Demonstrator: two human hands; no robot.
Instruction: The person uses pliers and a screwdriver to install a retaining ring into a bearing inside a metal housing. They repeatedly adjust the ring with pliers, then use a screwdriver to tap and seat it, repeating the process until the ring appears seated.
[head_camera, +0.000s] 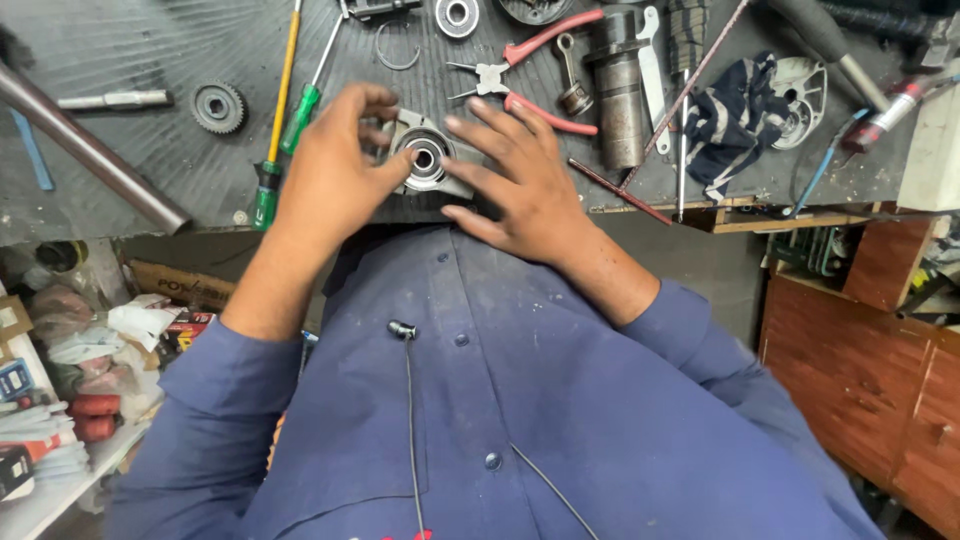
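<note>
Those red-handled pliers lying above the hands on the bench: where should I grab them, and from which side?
Take the red-handled pliers by the two red handles, coming from the right, probably near mid-length. The handles splay apart toward the right and lie flat on the dark bench. The thin metal tips point left, close to the right hand, and the grey housing lies just below them, so that end is crowded.
</note>
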